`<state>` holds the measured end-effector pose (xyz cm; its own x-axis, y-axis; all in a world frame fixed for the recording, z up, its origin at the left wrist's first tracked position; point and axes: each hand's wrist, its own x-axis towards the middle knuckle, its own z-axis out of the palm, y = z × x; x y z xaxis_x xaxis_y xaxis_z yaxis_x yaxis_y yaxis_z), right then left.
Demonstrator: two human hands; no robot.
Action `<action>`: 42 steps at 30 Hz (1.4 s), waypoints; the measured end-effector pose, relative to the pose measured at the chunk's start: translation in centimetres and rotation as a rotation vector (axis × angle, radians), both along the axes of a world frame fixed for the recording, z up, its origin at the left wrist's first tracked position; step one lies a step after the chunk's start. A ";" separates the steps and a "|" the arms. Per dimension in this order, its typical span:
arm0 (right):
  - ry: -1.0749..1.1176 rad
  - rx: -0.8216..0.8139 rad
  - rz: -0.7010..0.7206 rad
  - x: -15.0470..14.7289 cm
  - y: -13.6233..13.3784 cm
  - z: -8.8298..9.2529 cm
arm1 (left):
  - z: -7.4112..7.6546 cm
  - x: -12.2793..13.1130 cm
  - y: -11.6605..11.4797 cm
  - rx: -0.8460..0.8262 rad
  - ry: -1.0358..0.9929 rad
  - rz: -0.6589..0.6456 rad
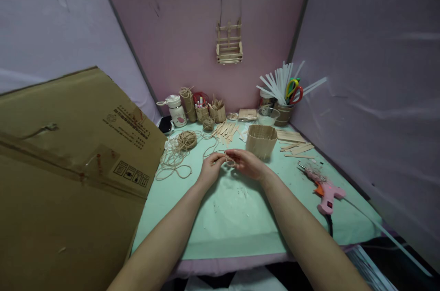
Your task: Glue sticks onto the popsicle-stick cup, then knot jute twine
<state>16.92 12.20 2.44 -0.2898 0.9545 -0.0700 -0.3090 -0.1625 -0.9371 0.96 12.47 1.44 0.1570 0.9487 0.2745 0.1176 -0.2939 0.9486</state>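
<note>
Over the middle of the green-covered table (227,217), both hands meet around a small loop of twine (229,161). My left hand (210,167) pinches the twine between thumb and fingers. From the other side my right hand (248,164) grips the same loop, its fingers bent together. Loose twine trails left toward a ball of twine (187,140) and a tangle of slack strands (173,162). Just behind my right hand stands a basket made of craft sticks (261,141), upright and apart from the fingers.
A pink glue gun (326,192) lies at the right, its cord off the edge. A large cardboard box (79,167) leans in on the left. Craft sticks (227,131), a white bottle (176,110) and a pot with scissors (283,112) line the back. A stick swing (229,48) hangs above.
</note>
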 end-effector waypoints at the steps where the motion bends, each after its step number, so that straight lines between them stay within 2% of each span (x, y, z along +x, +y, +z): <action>1: -0.009 -0.002 -0.021 -0.2 0.1 -0.3 | 0.0 0.1 -0.1 -0.011 0.006 -0.029; 5: -0.087 0.047 -0.093 -0.9 0.3 -1.3 | -0.1 0.6 -0.7 -0.040 0.073 -0.126; 10: -0.082 0.054 -0.383 -0.9 0.8 -1.8 | -0.4 0.8 -1.1 -0.080 0.104 -0.169; 13: -0.083 0.011 -0.472 -0.6 1.2 -2.2 | -0.3 0.9 -1.3 -0.101 0.107 -0.225; 15: -0.097 -0.012 -0.474 -0.5 1.3 -2.5 | 0.0 0.9 -1.5 -0.115 0.107 -0.257; 18: -0.120 -0.041 -0.383 -0.6 1.5 -3.0 | 0.4 1.0 -1.7 -0.102 0.089 -0.276; 20: -0.188 -0.036 -0.341 -0.6 1.6 -3.1 | 0.6 1.0 -1.7 -0.085 0.062 -0.257; 22: -0.293 -0.015 -0.367 -0.6 1.6 -3.0 | 0.5 0.9 -1.5 -0.083 0.026 -0.204; 24: -0.424 0.100 -0.463 -0.5 1.4 -2.6 | 0.1 0.7 -1.1 -0.094 -0.018 -0.143; 26: -0.525 0.331 -0.536 -0.5 1.0 -2.0 | -0.4 0.5 -0.7 -0.103 -0.061 -0.096; 28: -0.599 0.598 -0.511 -0.7 0.3 -1.4 | -0.9 0.3 -0.3 -0.101 -0.095 -0.068; 31: -0.647 0.825 -0.381 -1.2 -0.6 -0.8 | -1.5 0.1 0.0 -0.083 -0.091 -0.037; 36: -0.727 0.958 -0.361 -1.5 -0.8 -0.9 | -1.5 0.1 0.0 -0.047 0.068 0.029; 42: -0.757 0.940 -0.385 -1.2 -0.5 -1.0 | -1.4 -0.1 0.3 0.012 0.085 0.066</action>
